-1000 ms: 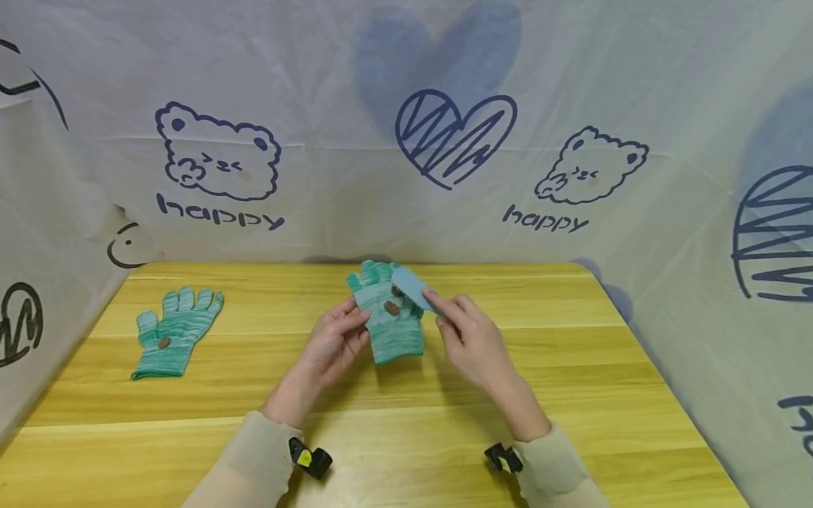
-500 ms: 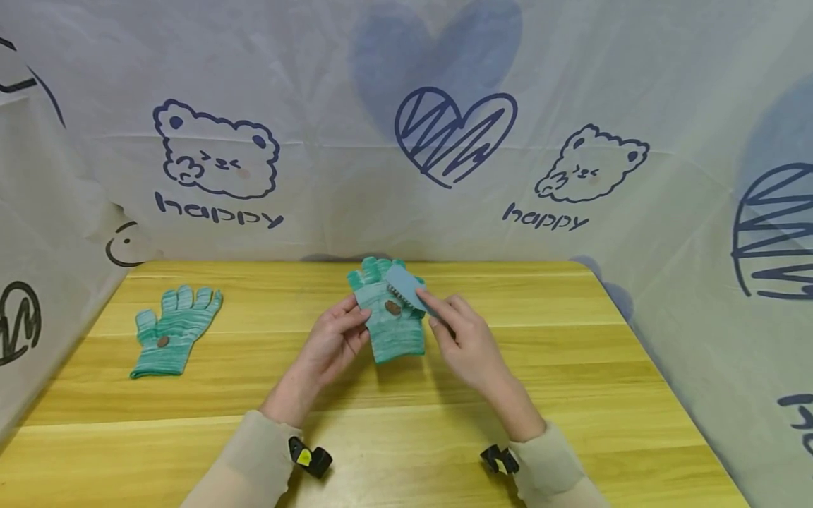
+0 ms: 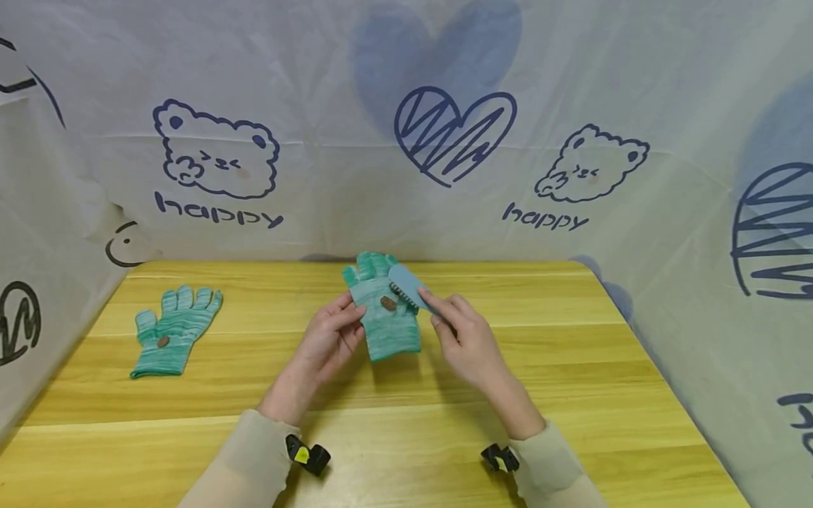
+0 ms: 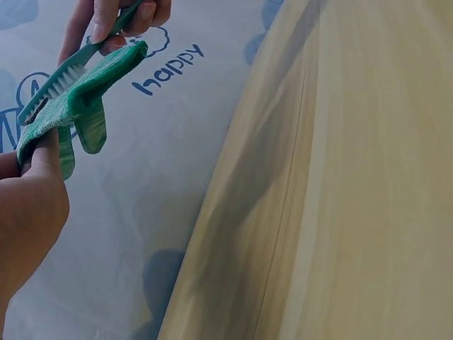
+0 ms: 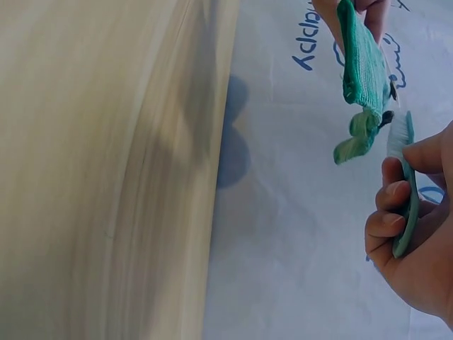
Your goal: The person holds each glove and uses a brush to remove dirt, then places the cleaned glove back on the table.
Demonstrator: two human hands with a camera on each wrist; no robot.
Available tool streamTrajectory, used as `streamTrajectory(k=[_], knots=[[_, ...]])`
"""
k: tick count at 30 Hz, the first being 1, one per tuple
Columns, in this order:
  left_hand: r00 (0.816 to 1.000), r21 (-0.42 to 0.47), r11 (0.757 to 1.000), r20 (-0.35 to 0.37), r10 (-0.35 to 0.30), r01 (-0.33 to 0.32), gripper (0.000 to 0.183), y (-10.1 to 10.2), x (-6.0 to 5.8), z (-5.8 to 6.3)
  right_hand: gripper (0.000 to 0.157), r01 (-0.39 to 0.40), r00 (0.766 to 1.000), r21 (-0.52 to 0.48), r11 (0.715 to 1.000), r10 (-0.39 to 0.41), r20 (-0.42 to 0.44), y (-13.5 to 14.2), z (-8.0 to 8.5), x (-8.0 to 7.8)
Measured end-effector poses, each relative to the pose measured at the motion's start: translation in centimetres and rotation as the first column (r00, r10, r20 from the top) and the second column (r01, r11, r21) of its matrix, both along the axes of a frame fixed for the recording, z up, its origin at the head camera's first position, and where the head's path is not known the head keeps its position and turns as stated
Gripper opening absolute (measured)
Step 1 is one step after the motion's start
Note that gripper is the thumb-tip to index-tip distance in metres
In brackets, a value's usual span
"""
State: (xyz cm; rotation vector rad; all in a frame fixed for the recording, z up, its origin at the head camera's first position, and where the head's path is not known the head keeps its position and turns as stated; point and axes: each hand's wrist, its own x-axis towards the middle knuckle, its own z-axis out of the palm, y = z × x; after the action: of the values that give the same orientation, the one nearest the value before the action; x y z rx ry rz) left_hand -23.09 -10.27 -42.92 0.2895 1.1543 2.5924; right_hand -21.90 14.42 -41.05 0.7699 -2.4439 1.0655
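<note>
My left hand (image 3: pixel 327 342) pinches a green knitted glove (image 3: pixel 390 335) by its left edge, holding it above the table with the glove's fingers pointing away. A brown patch (image 3: pixel 388 303) marks the glove's middle. In my right hand (image 3: pixel 466 342) is a light blue brush (image 3: pixel 406 282), gripped by its handle with the index finger laid along its back. The brush head lies over the upper right of the glove, bristles towards the fabric. The left wrist view shows white bristles (image 4: pixel 65 82) close against the glove; a dark spot (image 4: pixel 34 112) shows near the brush tip.
A second green glove (image 3: pixel 174 331) lies flat on the left of the wooden table (image 3: pixel 540 409), with a round brown spot (image 3: pixel 164 341) near its cuff. Behind the table hangs a pale cloth (image 3: pixel 330 197) with drawn bears and hearts.
The brush has shifted up and left across the glove, then slightly back down and right. The held glove has moved a little left and up. The glove on the table stays put.
</note>
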Motion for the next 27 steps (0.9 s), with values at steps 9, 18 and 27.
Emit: streamTrajectory(k=[9,18,27], knots=[[1.0,0.003,1.0,0.014,0.0,-0.001,0.054,-0.1,0.0,0.2,0.048,0.033,0.999,-0.032,0.999,-0.032,0.021,0.8,0.5,-0.1],[1.0,0.012,1.0,0.002,-0.006,0.006,0.052,-0.1,0.1,0.3,0.047,0.022,0.999,-0.114,0.993,-0.025,-0.028,1.1,0.6,-0.3],[1.0,0.044,0.999,0.006,-0.01,0.01,0.052,-0.2,0.1,0.4,0.047,0.005,1.0,-0.105,0.994,-0.007,-0.024,1.1,0.5,-0.2]])
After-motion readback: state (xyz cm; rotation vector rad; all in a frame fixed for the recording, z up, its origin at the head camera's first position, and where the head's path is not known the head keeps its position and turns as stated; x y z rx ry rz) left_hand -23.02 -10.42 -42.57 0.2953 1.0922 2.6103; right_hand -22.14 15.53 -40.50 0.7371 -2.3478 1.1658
